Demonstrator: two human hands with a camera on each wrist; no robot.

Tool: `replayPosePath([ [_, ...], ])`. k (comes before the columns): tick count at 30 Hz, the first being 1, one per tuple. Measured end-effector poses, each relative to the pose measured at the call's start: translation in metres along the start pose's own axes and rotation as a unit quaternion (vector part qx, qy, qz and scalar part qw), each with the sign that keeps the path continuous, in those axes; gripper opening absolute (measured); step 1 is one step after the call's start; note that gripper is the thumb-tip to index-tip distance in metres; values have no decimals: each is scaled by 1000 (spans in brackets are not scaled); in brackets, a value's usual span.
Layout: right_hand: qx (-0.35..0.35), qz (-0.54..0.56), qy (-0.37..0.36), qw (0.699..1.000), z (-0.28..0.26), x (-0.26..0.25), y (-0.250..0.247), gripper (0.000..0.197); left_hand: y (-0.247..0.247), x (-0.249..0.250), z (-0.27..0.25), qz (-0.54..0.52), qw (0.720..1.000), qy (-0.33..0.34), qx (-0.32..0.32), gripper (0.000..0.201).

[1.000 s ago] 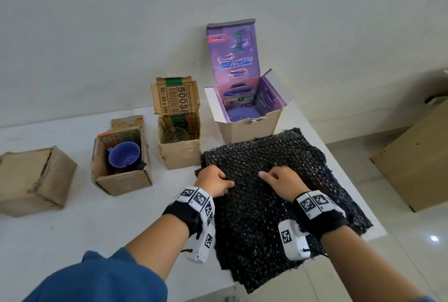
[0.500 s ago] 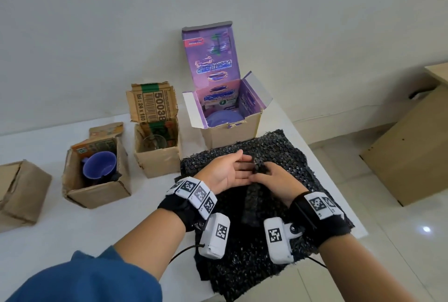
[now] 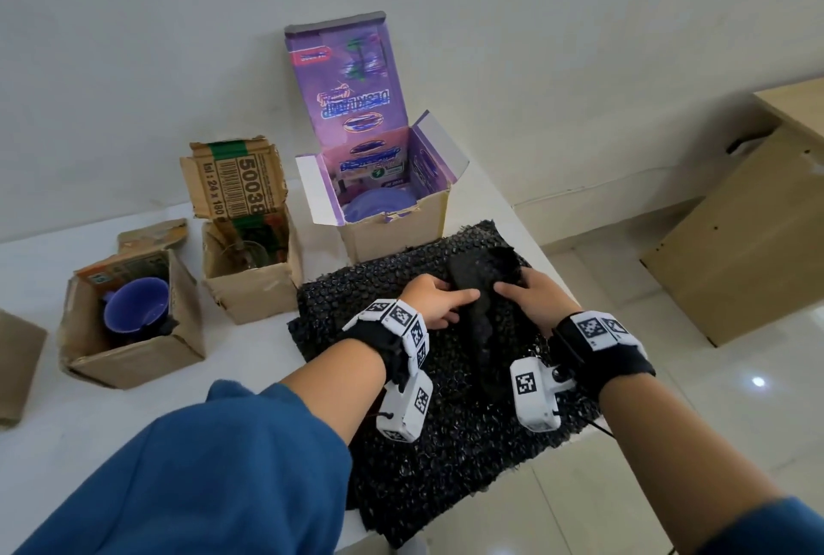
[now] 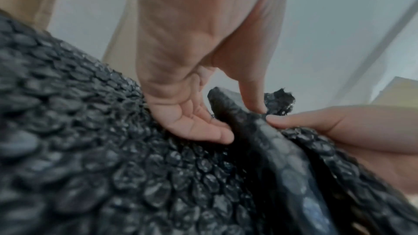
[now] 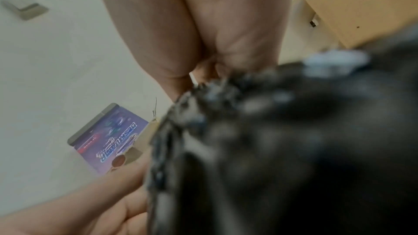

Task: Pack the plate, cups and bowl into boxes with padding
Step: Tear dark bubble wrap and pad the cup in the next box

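Note:
A stack of black bubble wrap (image 3: 446, 443) lies on the white table (image 3: 89, 443) in front of me. My left hand (image 3: 446, 302) and right hand (image 3: 519, 293) meet at its far part and pinch up a ridge of the top sheet (image 3: 479, 282) between them. In the left wrist view my thumb (image 4: 251, 96) and curled fingers (image 4: 203, 128) squeeze that fold. A purple plate (image 3: 379, 209) lies in the open purple box (image 3: 392, 238). A clear glass cup (image 3: 252, 253) stands in the middle carton (image 3: 249, 291). A blue mug (image 3: 136, 311) sits in the left carton (image 3: 133, 362).
A shut cardboard box (image 3: 18, 371) sits at the table's left edge. The table's right edge runs beside the bubble wrap, with tiled floor (image 3: 713, 443) and a wooden cabinet (image 3: 735, 251) beyond. A white wall rises behind the boxes.
My hands came together from apart on the flat sheet, then slid toward its far right corner. They now lift a fold of the top sheet off the stack.

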State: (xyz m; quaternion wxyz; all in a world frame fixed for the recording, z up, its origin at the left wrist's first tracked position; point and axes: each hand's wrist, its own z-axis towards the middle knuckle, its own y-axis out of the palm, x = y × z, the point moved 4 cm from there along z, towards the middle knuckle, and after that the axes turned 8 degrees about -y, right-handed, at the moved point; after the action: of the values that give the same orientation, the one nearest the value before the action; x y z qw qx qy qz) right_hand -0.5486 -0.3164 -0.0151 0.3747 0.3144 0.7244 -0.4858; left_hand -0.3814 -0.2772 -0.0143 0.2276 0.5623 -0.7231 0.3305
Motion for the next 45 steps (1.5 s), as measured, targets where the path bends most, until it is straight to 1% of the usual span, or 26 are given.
replayPosePath([
  [2, -9, 18, 2, 1000, 0, 3, 0, 12, 4, 2, 1, -13, 1000, 2, -9, 22],
  [4, 6, 18, -8, 1000, -1, 3, -4, 20, 5, 4, 1, -45, 999, 15, -16, 20],
  [7, 40, -57, -44, 997, -6, -9, -15, 44, 0, 11, -9, -135, 989, 36, -55, 22],
  [9, 22, -64, -66, 996, -12, -23, -20, 69, -10, 16, -18, -175, 980, 58, -74, 24],
  [11, -14, -23, -69, 997, -17, -37, -21, 85, -24, 20, -24, -203, 973, 80, -80, 25],
  [13, -29, 0, -75, 997, -19, -52, -17, 86, -41, 23, -30, -224, 967, 98, -71, 23],
  [15, -42, 36, -83, 995, -19, -68, -6, 83, -57, 23, -37, -269, 955, 103, -67, 26],
  [17, -62, 99, -71, 991, -17, -84, 14, 79, -74, 20, -47, -298, 945, 109, -78, 31],
  [18, -67, 133, -60, 987, -16, -89, 21, 75, -78, 19, -50, -295, 945, 113, -86, 33],
  [21, -72, 172, -61, 981, -12, -112, 51, 67, -109, 9, -63, -261, 954, 137, -53, 45],
  [24, -78, 199, -99, 972, -10, -135, 82, 64, -150, -3, -72, -257, 953, 159, 31, 50],
  [26, -82, 200, -133, 967, -9, -152, 103, 72, -179, -13, -82, -231, 950, 186, 99, 55],
  [27, -83, 196, -155, 965, -10, -162, 112, 74, -192, -18, -88, -215, 946, 208, 122, 56],
  [29, -84, 164, -215, 959, -12, -182, 132, 69, -219, -28, -100, -164, 941, 256, 151, 53],
  [31, -81, 112, -269, 953, -13, -202, 154, 62, -243, -40, -111, -84, 943, 276, 165, 49],
  [32, -81, 99, -285, 950, -15, -213, 167, 64, -256, -47, -115, -49, 948, 267, 166, 50],
  [33, -84, 95, -299, 946, -17, -223, 179, 71, -267, -54, -121, -25, 954, 252, 162, 55],
  [35, -108, 75, -342, 930, -19, -241, 204, 89, -293, -68, -130, 43, 960, 213, 179, 74],
  [37, -150, -18, -359, 921, -20, -253, 232, 99, -317, -82, -140, 130, 952, 187, 203, 90],
  [38, -166, -76, -344, 921, -19, -258, 246, 97, -329, -89, -143, 152, 950, 181, 204, 96],
  [39, -174, -125, -325, 921, -18, -261, 260, 91, -340, -96, -145, 163, 949, 178, 203, 98],
  [40, -172, -159, -313, 920, -18, -265, 272, 81, -350, -102, -148, 171, 947, 179, 206, 97],
  [41, -160, -178, -311, 920, -17, -270, 282, 69, -361, -107, -150, 183, 940, 184, 220, 91],
  [43, -128, -176, -334, 917, -19, -281, 300, 43, -381, -115, -156, 205, 917, 212, 270, 64],
  [44, -112, -166, -345, 917, -19, -285, 306, 33, -389, -120, -158, 213, 903, 229, 295, 48],
  [45, -98, -159, -356, 916, -18, -288, 311, 26, -397, -126, -159, 217, 892, 240, 315, 37],
])
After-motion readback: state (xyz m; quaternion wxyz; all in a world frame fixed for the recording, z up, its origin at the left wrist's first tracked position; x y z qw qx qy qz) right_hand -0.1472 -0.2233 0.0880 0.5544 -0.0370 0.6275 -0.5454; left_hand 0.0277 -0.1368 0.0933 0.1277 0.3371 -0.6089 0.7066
